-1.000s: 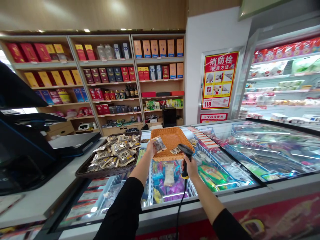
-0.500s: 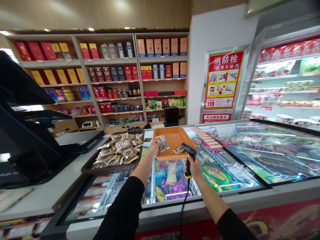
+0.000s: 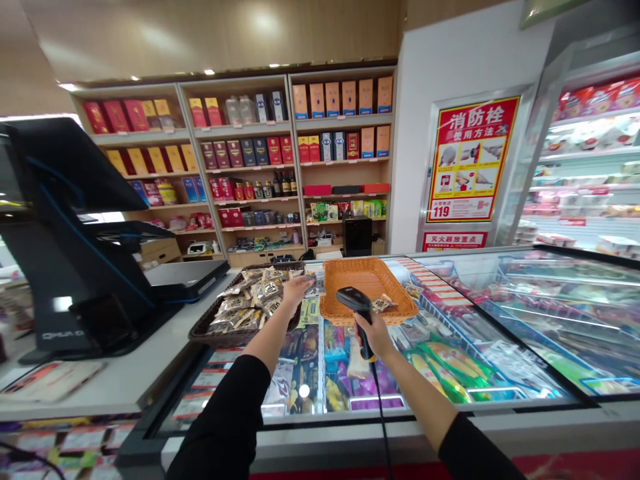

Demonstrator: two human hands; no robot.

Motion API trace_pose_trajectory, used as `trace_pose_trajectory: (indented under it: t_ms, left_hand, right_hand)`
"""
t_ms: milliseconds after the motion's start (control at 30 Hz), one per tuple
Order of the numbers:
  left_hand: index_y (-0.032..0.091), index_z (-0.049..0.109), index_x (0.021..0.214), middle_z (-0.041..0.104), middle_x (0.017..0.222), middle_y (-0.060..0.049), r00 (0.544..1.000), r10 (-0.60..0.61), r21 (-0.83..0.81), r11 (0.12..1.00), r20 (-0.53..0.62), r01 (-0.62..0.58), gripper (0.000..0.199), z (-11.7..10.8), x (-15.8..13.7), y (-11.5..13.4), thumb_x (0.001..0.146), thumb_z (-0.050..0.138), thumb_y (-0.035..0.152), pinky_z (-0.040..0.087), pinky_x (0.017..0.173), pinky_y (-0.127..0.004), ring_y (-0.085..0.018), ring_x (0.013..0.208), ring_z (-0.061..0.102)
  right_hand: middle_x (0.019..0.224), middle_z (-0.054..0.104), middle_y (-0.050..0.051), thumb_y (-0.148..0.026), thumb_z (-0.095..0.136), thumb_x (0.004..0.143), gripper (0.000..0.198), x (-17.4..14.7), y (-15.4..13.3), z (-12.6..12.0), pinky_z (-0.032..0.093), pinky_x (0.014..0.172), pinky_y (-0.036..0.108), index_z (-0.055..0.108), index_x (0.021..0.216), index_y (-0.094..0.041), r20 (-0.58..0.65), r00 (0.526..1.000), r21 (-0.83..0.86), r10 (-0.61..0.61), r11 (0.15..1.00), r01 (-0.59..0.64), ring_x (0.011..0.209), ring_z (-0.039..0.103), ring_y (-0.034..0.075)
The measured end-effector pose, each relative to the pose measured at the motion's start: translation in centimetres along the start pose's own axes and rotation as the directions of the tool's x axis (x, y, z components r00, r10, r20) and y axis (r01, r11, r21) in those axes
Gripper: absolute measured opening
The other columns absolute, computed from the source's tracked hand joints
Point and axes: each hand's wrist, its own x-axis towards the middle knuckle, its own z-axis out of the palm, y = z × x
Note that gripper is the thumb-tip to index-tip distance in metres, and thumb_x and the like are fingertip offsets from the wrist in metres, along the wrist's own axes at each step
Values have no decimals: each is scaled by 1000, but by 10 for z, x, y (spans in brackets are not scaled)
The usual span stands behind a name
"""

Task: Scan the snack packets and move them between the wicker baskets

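My left hand (image 3: 297, 291) is closed on a small clear-and-beige snack packet (image 3: 317, 283), just right of a dark brown wicker basket (image 3: 200, 331). Many similar packets (image 3: 250, 300) are heaped in that basket. An orange wicker basket (image 3: 350, 280) stands to the right, with one packet (image 3: 383, 303) lying at its front right. In front of this basket my right hand (image 3: 376, 333) grips a black handheld barcode scanner (image 3: 356, 300) by its handle. The scanner's head points left, towards the held packet, and its cable (image 3: 383, 413) hangs down.
Both baskets rest on a glass-topped chest freezer (image 3: 450, 347) full of frozen goods. A checkout terminal (image 3: 75, 233) occupies the left counter (image 3: 100, 393). Behind are shelves of boxed goods (image 3: 245, 153); a lit refrigerated display (image 3: 585, 173) stands at right.
My left hand has carried the packet leftward, from over the orange basket to the gap beside the dark one. The scanner has turned and shifted left. The view has swung slightly left.
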Motion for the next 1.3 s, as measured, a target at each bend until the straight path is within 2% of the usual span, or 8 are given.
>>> trace_pose_trajectory:
  t_ms: [167, 333, 433, 633, 867, 1033, 1167, 1300]
  left_hand:
    - [10, 73, 92, 72, 80, -8, 999, -20, 34, 999, -29, 21, 48, -9, -2, -14, 54, 84, 38, 43, 51, -20, -11, 59, 59]
    - [11, 73, 95, 73, 89, -11, 996, -58, 53, 997, -68, 61, 44, -5, -2, -14, 58, 83, 31, 45, 54, -21, -14, 66, 63]
    - [11, 72, 98, 73, 92, -12, 994, -65, 49, 996, -87, 69, 44, -3, -4, -12, 59, 82, 29, 45, 54, -20, -16, 72, 65]
    - [11, 73, 90, 73, 82, -8, 997, -61, 49, 997, -57, 63, 38, -2, -9, -7, 59, 81, 31, 43, 53, -19, -14, 67, 63]
    - [12, 73, 89, 74, 83, -9, 996, -61, 26, 998, -65, 63, 37, -2, -8, -8, 59, 82, 30, 46, 55, -21, -17, 72, 66]
    - [12, 72, 94, 74, 86, -12, 996, -55, 39, 998, -72, 57, 40, -4, -6, -10, 59, 83, 28, 51, 65, -26, -22, 85, 68]
    - [13, 72, 88, 74, 85, -12, 998, -28, 15, 999, -51, 29, 32, -3, -7, -10, 59, 82, 24, 53, 74, -31, -25, 90, 68]
    - [14, 72, 85, 75, 88, -10, 997, 74, 18, 997, -1, -74, 22, -2, -12, -5, 65, 76, 22, 52, 81, -33, -24, 90, 69]
  right_hand:
    - [47, 49, -6, -55, 57, 81, 37, -7, 18, 24, 34, 33, 22, 50, 74, -20, 10, 999, 4, 34, 999, -34, 32, 43, 10]
    - [47, 48, -6, -54, 56, 82, 36, -15, 18, 33, 34, 34, 22, 48, 71, -20, 25, 999, -61, 23, 998, -21, 32, 42, 9]
    - [50, 49, -5, -52, 56, 83, 35, -16, 16, 34, 34, 34, 22, 49, 72, -20, 39, 999, -70, 24, 997, -21, 33, 42, 9]
    - [51, 50, -5, -53, 56, 82, 35, -15, 21, 32, 34, 34, 21, 50, 74, -19, 26, 999, -32, 34, 999, -33, 33, 42, 9]
    - [48, 50, -5, -53, 57, 81, 36, -17, 17, 34, 34, 33, 21, 49, 70, -20, 9, 999, -41, 45, 998, -45, 33, 42, 9]
    - [49, 50, -5, -55, 56, 81, 37, -16, 19, 34, 35, 34, 22, 49, 72, -20, 10, 999, -43, 39, 998, -38, 33, 42, 10]
    - [48, 50, -5, -57, 58, 80, 39, -15, 22, 30, 36, 34, 21, 48, 69, -20, -22, 999, -13, 48, 999, -49, 34, 44, 10]
    - [50, 51, -5, -58, 60, 77, 40, -14, 24, 24, 36, 34, 22, 48, 72, -20, -74, 995, 41, 65, 997, -62, 34, 44, 10]
